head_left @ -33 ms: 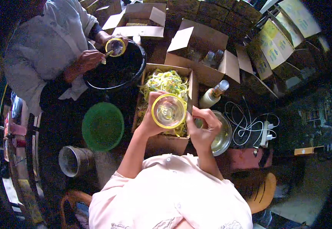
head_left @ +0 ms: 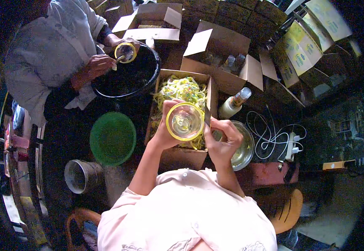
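Note:
My left hand (head_left: 164, 133) is wrapped round a clear glass (head_left: 185, 121) with a yellow rim, its mouth facing up toward me. In my right hand (head_left: 225, 139) a flat grey blade (head_left: 207, 118) is pinched between thumb and fingers, upright against the glass's right rim. Whether it has a handle is hidden by my fingers. Below both hands stands a cardboard box (head_left: 209, 90) holding a heap of thin yellow-green strips (head_left: 182, 90). Partly behind my right hand is a round clear bowl (head_left: 244, 151).
At upper left, a co-worker (head_left: 52, 54) holds another yellow-rimmed glass (head_left: 126, 52) over a black tub (head_left: 158, 67). A green basin (head_left: 113, 139) and grey bucket (head_left: 84, 177) lie left. To the right are a bottle (head_left: 235, 103), white cables (head_left: 270, 136), a power strip (head_left: 291, 146) and open cartons (head_left: 221, 42).
My hands hold the same pose on the glass and blade. The co-worker's glass has shifted very slightly.

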`<state>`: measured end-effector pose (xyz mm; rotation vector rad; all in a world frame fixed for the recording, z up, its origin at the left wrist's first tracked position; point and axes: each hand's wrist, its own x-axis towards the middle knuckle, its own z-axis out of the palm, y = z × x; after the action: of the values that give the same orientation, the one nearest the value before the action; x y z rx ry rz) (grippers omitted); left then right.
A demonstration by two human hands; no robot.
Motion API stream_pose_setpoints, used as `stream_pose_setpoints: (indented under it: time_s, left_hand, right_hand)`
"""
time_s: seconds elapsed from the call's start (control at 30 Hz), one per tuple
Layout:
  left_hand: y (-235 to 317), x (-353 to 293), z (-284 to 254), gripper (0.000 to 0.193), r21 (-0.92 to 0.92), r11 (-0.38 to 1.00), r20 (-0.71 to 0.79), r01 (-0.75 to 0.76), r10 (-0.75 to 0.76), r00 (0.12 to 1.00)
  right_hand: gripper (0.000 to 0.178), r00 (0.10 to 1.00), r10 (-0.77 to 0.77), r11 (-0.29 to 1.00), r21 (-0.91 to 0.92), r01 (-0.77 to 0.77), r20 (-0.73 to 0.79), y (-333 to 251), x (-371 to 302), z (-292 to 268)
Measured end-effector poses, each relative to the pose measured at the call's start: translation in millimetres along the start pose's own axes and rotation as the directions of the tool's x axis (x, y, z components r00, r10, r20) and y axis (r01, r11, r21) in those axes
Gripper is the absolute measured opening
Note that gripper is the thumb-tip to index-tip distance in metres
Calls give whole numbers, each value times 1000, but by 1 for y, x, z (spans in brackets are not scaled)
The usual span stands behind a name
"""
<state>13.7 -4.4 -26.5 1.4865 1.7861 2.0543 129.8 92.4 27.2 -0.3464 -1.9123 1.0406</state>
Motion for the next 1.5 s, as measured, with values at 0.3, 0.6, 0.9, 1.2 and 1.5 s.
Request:
stream_pose_setpoints:
  time_s: [0.3,0.6,0.9,1.2,1.5]
  left_hand:
    - [2,-2,0,72,132,991,-31,30,-26,999]
    - [8,-6,-4,82,109,994,45,8,-13,999]
    - [19,-8,-2,76,-2,999,55,38,-38,998]
    - [18,-12,4,77,-151,955,-5,255,-258,966]
    - [14,-13,2,81,-8,969,19,245,-245,969]
  right_hand:
    - [18,999,-46,996,-71,46,-6,-7,-9,2]
    - [21,993,-114,983,-147,108,-29,-10,-9,4]
    - [22,996,-89,991,-104,89,4,1,-5,1]
    - [20,996,-77,992,-105,71,-55,-4,-7,1]
    - [18,996,-71,988,-139,63,-53,-9,-1,2]
